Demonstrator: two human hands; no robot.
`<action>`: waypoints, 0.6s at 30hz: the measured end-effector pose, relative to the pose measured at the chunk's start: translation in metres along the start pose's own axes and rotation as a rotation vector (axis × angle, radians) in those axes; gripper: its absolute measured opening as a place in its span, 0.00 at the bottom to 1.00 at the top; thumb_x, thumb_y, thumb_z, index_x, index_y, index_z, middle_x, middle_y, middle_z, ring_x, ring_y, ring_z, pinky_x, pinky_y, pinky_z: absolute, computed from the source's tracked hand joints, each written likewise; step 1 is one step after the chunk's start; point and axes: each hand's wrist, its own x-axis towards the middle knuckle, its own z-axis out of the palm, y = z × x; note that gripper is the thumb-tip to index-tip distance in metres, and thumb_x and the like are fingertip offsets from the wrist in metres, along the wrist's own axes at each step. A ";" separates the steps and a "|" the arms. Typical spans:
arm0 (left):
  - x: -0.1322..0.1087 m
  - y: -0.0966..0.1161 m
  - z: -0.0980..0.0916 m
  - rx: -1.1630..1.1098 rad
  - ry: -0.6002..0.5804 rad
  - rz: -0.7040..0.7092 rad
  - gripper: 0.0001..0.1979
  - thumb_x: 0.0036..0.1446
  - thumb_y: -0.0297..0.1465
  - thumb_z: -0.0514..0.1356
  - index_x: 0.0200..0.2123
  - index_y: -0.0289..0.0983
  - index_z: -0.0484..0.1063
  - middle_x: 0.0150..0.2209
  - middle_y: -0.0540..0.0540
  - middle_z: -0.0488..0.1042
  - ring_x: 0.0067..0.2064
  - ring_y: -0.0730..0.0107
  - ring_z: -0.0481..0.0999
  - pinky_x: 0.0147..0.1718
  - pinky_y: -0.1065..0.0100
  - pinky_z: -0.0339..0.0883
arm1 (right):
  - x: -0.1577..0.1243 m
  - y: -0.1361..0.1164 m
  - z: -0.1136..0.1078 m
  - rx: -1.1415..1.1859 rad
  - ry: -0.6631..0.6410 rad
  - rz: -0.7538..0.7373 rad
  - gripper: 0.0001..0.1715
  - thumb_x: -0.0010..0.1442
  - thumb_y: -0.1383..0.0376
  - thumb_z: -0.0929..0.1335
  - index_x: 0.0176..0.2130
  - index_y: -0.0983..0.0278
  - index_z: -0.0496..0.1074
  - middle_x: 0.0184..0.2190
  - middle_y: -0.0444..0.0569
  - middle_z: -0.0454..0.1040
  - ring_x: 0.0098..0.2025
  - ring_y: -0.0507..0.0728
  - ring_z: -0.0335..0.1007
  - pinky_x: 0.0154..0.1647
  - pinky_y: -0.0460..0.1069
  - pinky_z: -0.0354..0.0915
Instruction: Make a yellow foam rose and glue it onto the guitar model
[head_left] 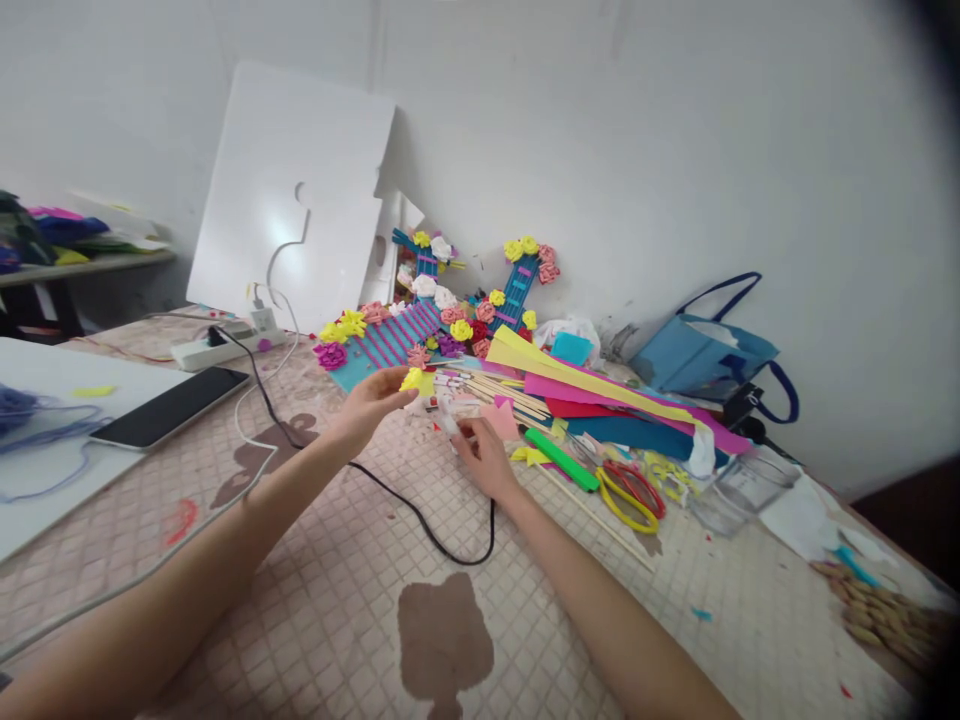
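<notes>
My left hand (381, 395) pinches a small yellow paper flower (417, 381) at its fingertips. Close beside it, my right hand (484, 455) is closed around a pale tool that looks like a glue gun (448, 414), mostly hidden by the fingers. A black cord (420, 520) loops over the table and up to the right wrist. Just beyond the hands lie thin wooden sticks (506, 392) and a pink paper scrap (501, 418). Behind them stand blue stick racks (517, 292) decorated with yellow, white, pink and red paper flowers.
Right of the hands are a green cutter (561, 459), yellow-handled scissors (626, 503), coloured paper strips (585, 375), a clear container (742, 490) and a blue bag (697, 355). To the left lie a tablet (172, 405) and a power strip (225, 343) with trailing cables.
</notes>
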 end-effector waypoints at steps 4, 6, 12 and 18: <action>0.003 -0.002 -0.005 -0.262 -0.149 -0.236 0.18 0.53 0.41 0.59 0.43 0.38 0.70 0.49 0.40 0.73 0.53 0.55 0.71 0.42 0.60 0.68 | 0.008 -0.002 0.007 -0.043 -0.020 0.010 0.17 0.56 0.59 0.67 0.45 0.64 0.67 0.41 0.52 0.71 0.43 0.59 0.66 0.43 0.53 0.64; 0.003 -0.002 -0.008 -0.422 -0.203 -0.333 0.14 0.54 0.39 0.59 0.42 0.39 0.71 0.51 0.42 0.72 0.54 0.57 0.70 0.42 0.62 0.68 | 0.012 -0.002 0.011 -0.066 -0.031 0.017 0.18 0.54 0.60 0.68 0.44 0.64 0.68 0.40 0.53 0.71 0.43 0.59 0.66 0.44 0.54 0.63; 0.001 -0.005 -0.009 -0.580 -0.168 -0.497 0.10 0.55 0.35 0.60 0.41 0.39 0.71 0.48 0.43 0.74 0.53 0.61 0.71 0.38 0.67 0.68 | 0.019 -0.003 0.013 -0.098 -0.086 0.021 0.11 0.55 0.62 0.66 0.39 0.64 0.69 0.35 0.51 0.73 0.37 0.59 0.68 0.39 0.51 0.61; 0.001 -0.006 -0.008 -0.599 -0.140 -0.525 0.08 0.57 0.34 0.59 0.40 0.39 0.71 0.43 0.44 0.75 0.47 0.65 0.75 0.37 0.68 0.68 | 0.018 -0.005 0.009 -0.100 -0.129 0.029 0.10 0.56 0.59 0.66 0.35 0.63 0.70 0.31 0.49 0.74 0.32 0.58 0.68 0.32 0.49 0.59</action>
